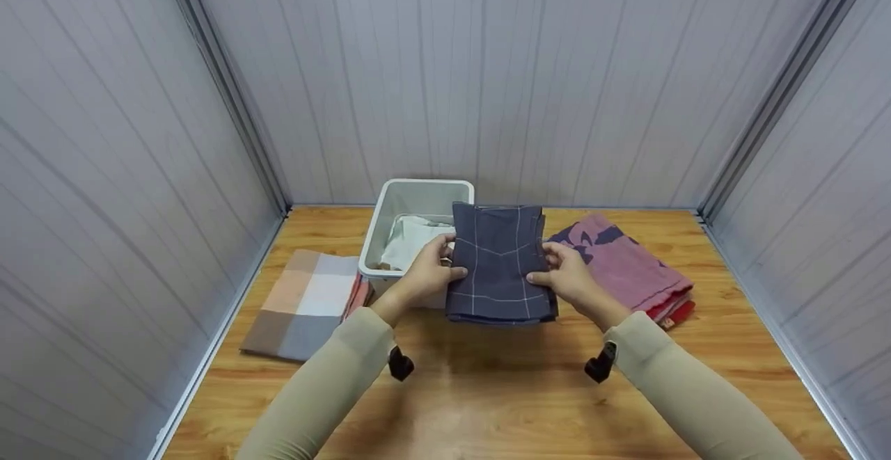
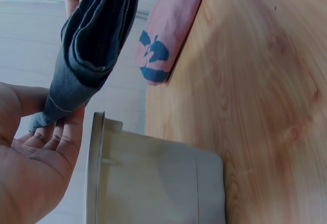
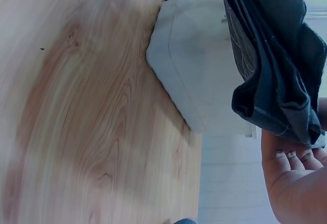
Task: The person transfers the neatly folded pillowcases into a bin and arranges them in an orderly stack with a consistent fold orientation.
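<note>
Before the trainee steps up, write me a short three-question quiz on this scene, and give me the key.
1. Fill in: the left hand and right hand both grip a dark cloth patterned with thin ____ lines.

2. True or false: that cloth is held up off the wooden table.

3. In the head view, on which side of the white bin does the checked cloth lie?
A. Left
B. Right
C. Far side

Key: 1. white; 2. true; 3. A.
</note>
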Action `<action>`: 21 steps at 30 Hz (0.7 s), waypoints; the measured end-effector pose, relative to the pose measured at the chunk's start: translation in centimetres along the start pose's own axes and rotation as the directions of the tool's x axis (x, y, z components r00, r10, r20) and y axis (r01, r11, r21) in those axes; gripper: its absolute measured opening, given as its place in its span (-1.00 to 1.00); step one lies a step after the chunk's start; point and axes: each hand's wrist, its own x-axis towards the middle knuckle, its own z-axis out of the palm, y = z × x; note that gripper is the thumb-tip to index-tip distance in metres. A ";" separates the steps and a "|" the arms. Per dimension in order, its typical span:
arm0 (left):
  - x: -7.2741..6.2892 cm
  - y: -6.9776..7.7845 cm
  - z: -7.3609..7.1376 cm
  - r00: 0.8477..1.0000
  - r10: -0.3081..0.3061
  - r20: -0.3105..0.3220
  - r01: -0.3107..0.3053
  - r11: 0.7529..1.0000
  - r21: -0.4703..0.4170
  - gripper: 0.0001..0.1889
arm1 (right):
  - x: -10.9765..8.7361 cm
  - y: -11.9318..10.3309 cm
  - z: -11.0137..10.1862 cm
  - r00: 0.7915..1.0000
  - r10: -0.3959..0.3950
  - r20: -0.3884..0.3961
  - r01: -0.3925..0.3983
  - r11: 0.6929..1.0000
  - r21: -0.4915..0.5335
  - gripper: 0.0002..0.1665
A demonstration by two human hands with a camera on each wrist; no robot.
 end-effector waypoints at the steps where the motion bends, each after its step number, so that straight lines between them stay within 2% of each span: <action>1: 0.0 0.0 -0.1 1.000 0.000 0.003 0.000 1.000 -0.007 -0.27 | 0.1 0.0 0.1 1.000 -0.001 0.003 0.001 1.000 0.005 -0.36; 5: -0.2 -0.1 -0.7 1.000 0.003 0.002 -0.003 1.000 -0.015 -0.30 | 0.4 -0.1 0.6 1.000 -0.003 0.014 0.003 1.000 0.019 -0.39; 15: -0.8 -0.2 -2.2 1.000 -0.011 -0.020 0.012 0.999 0.038 -0.30 | 0.9 -0.6 2.3 0.999 0.041 0.000 -0.041 0.999 0.017 -0.35; 21: -1.1 -0.3 -3.1 0.999 -0.026 -0.038 0.028 0.998 0.055 -0.30 | 1.2 -0.8 3.1 1.000 0.017 0.001 -0.017 1.000 0.022 -0.38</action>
